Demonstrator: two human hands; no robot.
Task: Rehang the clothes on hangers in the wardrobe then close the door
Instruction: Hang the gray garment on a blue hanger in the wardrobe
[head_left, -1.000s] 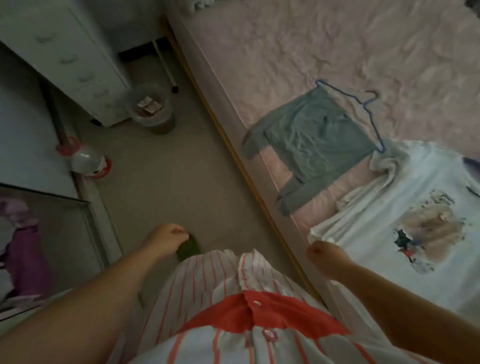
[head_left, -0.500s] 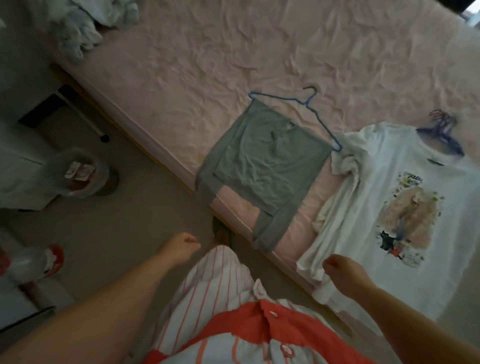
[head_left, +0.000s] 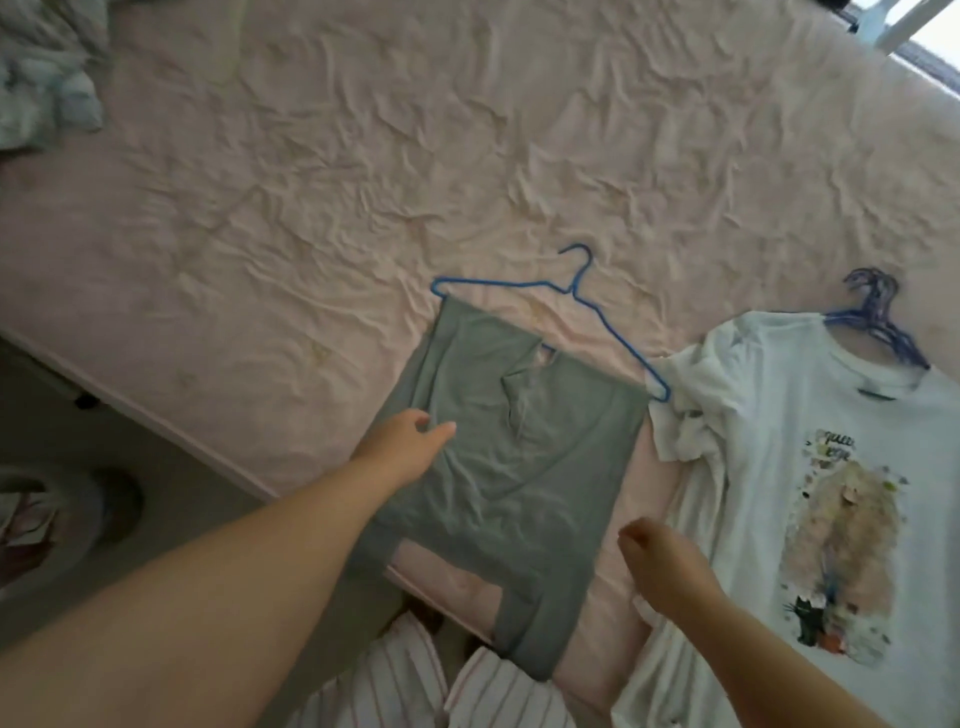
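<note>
A grey-green garment (head_left: 519, 457) lies flat on the pink bed (head_left: 363, 182), folded over the bar of a blue wire hanger (head_left: 576, 293). Its lower end hangs over the bed's near edge. My left hand (head_left: 410, 441) reaches over the garment's left side, fingers loosely extended, holding nothing. My right hand (head_left: 660, 561) hovers just right of the garment, above the bed near the white shirt's edge, fingers loosely curled and empty. A white printed T-shirt (head_left: 810, 467) lies to the right with several blue-purple hangers (head_left: 878, 322) at its collar.
Crumpled pale bedding (head_left: 41, 78) sits at the bed's far left corner. A bin (head_left: 62, 514) stands on the floor at the left. A window frame (head_left: 904, 26) shows at the top right. My striped clothing (head_left: 405, 686) fills the bottom centre.
The view has swung from the floor up onto the bed. Both hands have moved forward; my left hand now reaches over the grey-green garment, my right hand beside it.
</note>
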